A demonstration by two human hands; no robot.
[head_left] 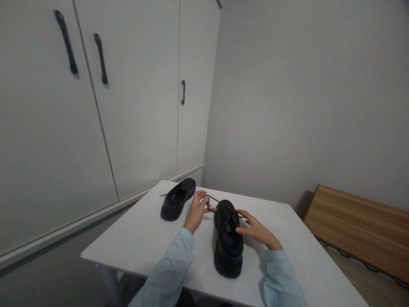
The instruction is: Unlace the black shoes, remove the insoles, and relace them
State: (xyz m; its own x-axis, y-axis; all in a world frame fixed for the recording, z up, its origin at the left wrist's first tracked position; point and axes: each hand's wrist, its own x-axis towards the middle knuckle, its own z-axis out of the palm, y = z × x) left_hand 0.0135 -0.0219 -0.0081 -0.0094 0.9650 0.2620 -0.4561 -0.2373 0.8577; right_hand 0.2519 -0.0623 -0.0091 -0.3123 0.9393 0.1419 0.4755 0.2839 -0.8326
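The tabletop runs out of frame at the lower right, and the right hand's lower fingers are partly hidden.

My white tabletop directly carries two black shoes, the nearer one upright with its heel toward me, the other farther back on the left with its toe pointing away.

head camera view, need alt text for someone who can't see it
Two hands work at a black lace-up shoe on a white table, the left pinching its dark lace, the right at the shoe's side. A second black shoe lies farther left, before white cabinets.
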